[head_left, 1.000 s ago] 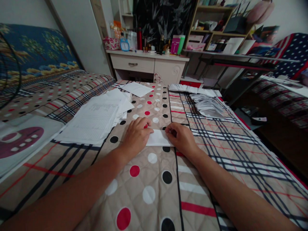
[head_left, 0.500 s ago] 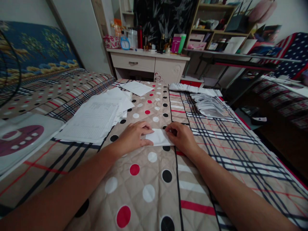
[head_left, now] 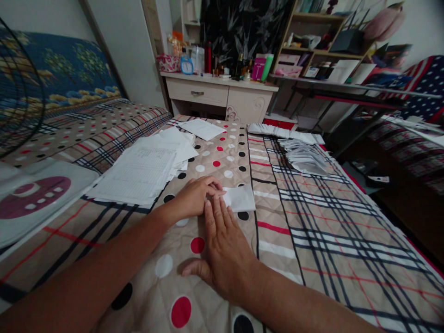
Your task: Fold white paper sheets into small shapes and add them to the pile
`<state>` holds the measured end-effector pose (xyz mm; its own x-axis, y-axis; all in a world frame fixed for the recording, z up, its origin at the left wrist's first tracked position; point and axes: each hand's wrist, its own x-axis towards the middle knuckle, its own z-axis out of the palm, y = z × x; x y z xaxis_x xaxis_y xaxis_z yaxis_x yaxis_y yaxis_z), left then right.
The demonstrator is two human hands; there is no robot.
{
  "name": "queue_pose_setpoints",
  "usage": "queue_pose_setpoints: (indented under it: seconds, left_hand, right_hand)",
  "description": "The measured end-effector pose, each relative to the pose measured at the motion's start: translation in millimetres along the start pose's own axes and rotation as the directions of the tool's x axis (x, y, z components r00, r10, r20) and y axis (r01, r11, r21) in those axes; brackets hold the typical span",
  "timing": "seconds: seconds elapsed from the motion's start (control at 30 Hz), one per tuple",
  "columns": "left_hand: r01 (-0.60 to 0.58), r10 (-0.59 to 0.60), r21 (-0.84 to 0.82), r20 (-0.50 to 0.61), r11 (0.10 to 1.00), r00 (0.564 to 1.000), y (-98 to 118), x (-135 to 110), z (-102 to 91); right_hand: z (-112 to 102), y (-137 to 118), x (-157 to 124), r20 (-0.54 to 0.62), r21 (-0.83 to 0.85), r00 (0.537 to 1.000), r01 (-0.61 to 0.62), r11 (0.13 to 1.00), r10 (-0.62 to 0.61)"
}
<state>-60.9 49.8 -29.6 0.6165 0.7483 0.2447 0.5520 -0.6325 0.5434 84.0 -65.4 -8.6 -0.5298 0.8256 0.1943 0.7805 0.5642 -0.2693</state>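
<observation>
A small folded sheet of white paper (head_left: pixel 241 198) lies on the patterned quilt in front of me. My left hand (head_left: pixel 200 195) is at its left end, fingers bent and closed over the paper there; the thumb is hidden behind the right hand. Stretched out flat, my right hand (head_left: pixel 229 252) presses its fingertips on the paper's left part, close against the left fingers. Its thumb sticks out to the left over the quilt. Both hands cover the paper's left end, while the right end shows bare.
Loose printed sheets (head_left: pixel 138 169) lie in a pile at the left, near a white plastic bag (head_left: pixel 45 194). Another white sheet (head_left: pixel 203 128) is farther back. Folded papers (head_left: pixel 303 155) are stacked at the right, by a long row of white folded pieces (head_left: pixel 284 132). A dresser (head_left: pixel 197 92) stands beyond.
My right hand has left the paper's right end, moved left and flattened, with its fingers now on the left part. The left hand stays at the left end. The view has shifted slightly.
</observation>
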Motion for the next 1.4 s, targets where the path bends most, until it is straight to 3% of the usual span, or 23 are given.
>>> queue_pose_setpoints:
  seconds: [0.2,0.37,0.53,0.6,0.67,0.77,0.87,0.97,1.07,1.2,1.4]
  left_hand:
    - [-0.016,0.015,0.045,0.023,0.999,1.0,-2.2,-0.7,-0.3]
    - [0.017,-0.018,0.051,0.019,0.999,1.0,0.1,-0.7,-1.5]
    - [0.03,-0.031,0.036,0.032,0.999,0.999,1.3,-0.6,-2.4]
    - [0.046,-0.047,0.05,0.034,0.998,0.998,2.2,-0.7,-2.6]
    - [0.077,-0.078,0.07,0.024,0.995,0.997,3.4,-0.9,-2.5]
    - [0.112,-0.111,0.064,-0.02,0.992,0.994,4.1,-1.1,-1.8]
    - [0.112,-0.11,0.025,-0.067,0.993,0.992,3.3,-1.0,-0.6]
    - [0.153,-0.163,-0.087,-0.115,0.984,0.98,1.6,-0.5,0.4]
    - [0.223,-0.265,-0.276,-0.124,0.935,0.956,0.8,-0.1,0.6]
    - [0.308,-0.351,-0.403,-0.035,0.862,0.936,5.1,0.5,-0.3]
    - [0.312,-0.446,-0.681,-0.024,0.663,0.895,29.7,4.9,3.8]
  right_hand:
    - [6.5,9.8,-13.5,0.084,0.002,0.996,-0.017,1.0,0.017]
    - [2.5,39.1,-39.0,0.023,-0.087,1.0,-0.009,0.996,0.011]
    - [-22.8,76.0,-51.9,-0.052,-0.168,0.993,-0.112,0.979,0.105]
    - [-36.8,87.4,-42.4,-0.054,-0.097,0.987,-0.155,0.983,0.15]
    - [-44.8,96.3,-25.8,-0.061,0.036,0.956,-0.286,0.957,0.288]
    - [-40.5,106.5,2.5,-0.088,0.394,0.866,-0.423,0.816,0.492]
    - [-26.5,112.2,21.9,-0.001,0.689,0.786,-0.448,0.57,0.618]
    - [-18.2,111.8,27.8,0.065,0.888,0.764,-0.337,0.311,0.642]
    - [-18.1,107.5,27.0,0.027,0.976,0.742,-0.163,0.141,0.67]
    - [-17.8,101.7,28.4,-0.039,0.998,0.73,-0.006,0.063,0.682]
    - [-13.4,91.1,33.9,-0.11,0.994,0.709,0.083,0.073,0.696]
